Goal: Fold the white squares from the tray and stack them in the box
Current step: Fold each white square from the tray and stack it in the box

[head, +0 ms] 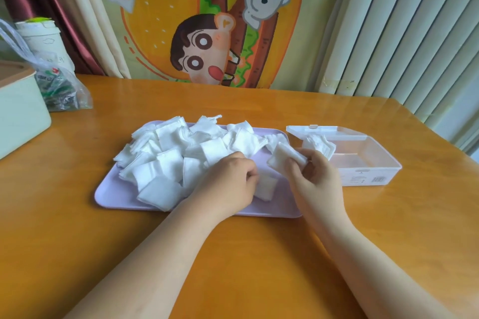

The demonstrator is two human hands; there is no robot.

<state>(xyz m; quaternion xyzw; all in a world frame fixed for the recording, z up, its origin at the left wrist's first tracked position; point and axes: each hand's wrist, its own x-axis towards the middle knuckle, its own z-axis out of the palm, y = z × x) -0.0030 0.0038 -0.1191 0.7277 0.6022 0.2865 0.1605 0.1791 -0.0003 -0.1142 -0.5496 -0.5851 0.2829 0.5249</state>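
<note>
A: Folded square [286, 156]?
B: Pinched in right hand [315, 176], above tray's [111, 194] right end, just beside box [368, 163].
A: Left hand [230, 179]?
B: Fingers curled onto loose square [265, 186] lying on tray. Pile [171, 160] behind it. Some squares [320, 145] in box's far corner. All on bench [259, 267].

Squares [166, 160] heaped on tray [108, 195], box [373, 166] just right of it, both on table [259, 267]

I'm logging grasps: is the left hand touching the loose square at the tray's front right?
Touching. The head view shows the left hand with fingertips curled onto the edge of the loose square.
</note>
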